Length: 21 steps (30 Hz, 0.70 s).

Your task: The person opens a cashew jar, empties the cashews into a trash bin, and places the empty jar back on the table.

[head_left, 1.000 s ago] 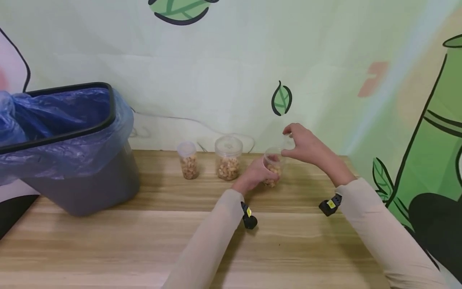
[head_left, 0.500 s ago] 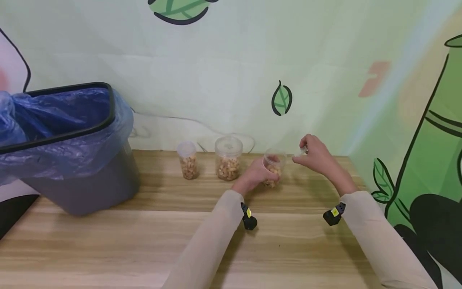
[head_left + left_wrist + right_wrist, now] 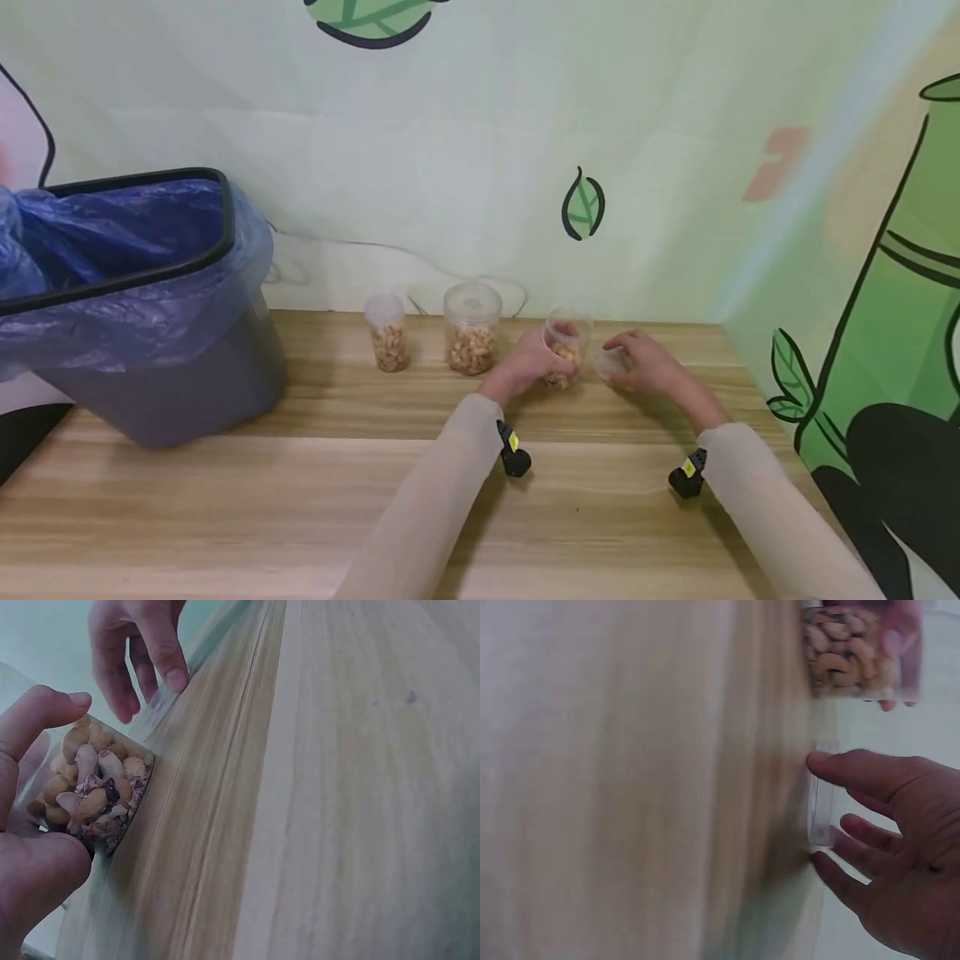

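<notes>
My left hand (image 3: pixel 528 362) grips a clear, lidless plastic jar (image 3: pixel 567 329) around its side, thumb and fingers on opposite faces. Cashews (image 3: pixel 97 780) and darker bits fill the lower part of that jar, which stands upright at the back of the table. Just right of it, my right hand (image 3: pixel 651 362) has its thumb and fingers around the edge of a clear round lid (image 3: pixel 822 795). This lid lies flat, low at the tabletop.
Two lidded jars of nuts, a narrow one (image 3: pixel 388 333) and a wider one (image 3: pixel 472 329), stand left of my left hand. A grey bin (image 3: pixel 195 375) with a blue liner (image 3: pixel 150 333) is at the table's left. A wall (image 3: pixel 450 167) rises behind the wooden table (image 3: pixel 300 500).
My right hand has carried the lid away from the jar's mouth, right and down to the tabletop. My left hand keeps its grip on the jar.
</notes>
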Available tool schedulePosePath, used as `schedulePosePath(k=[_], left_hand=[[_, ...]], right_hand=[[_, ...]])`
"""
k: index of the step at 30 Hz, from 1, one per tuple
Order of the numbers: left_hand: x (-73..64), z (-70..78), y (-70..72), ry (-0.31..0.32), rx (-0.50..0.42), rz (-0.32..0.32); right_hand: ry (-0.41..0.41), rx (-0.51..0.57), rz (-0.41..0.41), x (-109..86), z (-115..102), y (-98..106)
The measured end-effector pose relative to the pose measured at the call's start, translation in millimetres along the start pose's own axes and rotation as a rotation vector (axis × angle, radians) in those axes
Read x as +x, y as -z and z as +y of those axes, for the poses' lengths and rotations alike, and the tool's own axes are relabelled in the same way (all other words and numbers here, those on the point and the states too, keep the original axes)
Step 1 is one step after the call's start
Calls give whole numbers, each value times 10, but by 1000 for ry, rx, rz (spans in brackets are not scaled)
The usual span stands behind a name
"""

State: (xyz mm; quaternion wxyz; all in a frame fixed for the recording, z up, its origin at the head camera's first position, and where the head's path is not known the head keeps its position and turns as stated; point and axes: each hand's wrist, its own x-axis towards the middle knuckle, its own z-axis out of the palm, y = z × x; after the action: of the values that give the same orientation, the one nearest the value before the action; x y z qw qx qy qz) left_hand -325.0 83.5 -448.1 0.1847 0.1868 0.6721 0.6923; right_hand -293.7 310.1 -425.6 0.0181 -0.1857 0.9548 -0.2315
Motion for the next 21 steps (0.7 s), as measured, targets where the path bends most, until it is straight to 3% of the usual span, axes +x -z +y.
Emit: schedulePosePath(k=[9,13,18,21], left_hand=[[18,0,-30,8,2,-6],[41,13,-25,-11,46,-13],[34,67,31,-4,103,-7],[-19,168,56,16,101,-40]], right_hand=[[-26,-55,-47,-19,-36,23],[-48,-49,-62,10,-58,73],[-90,-8,-86,64,-70,77],[-110,13,-100,66,-52,60]])
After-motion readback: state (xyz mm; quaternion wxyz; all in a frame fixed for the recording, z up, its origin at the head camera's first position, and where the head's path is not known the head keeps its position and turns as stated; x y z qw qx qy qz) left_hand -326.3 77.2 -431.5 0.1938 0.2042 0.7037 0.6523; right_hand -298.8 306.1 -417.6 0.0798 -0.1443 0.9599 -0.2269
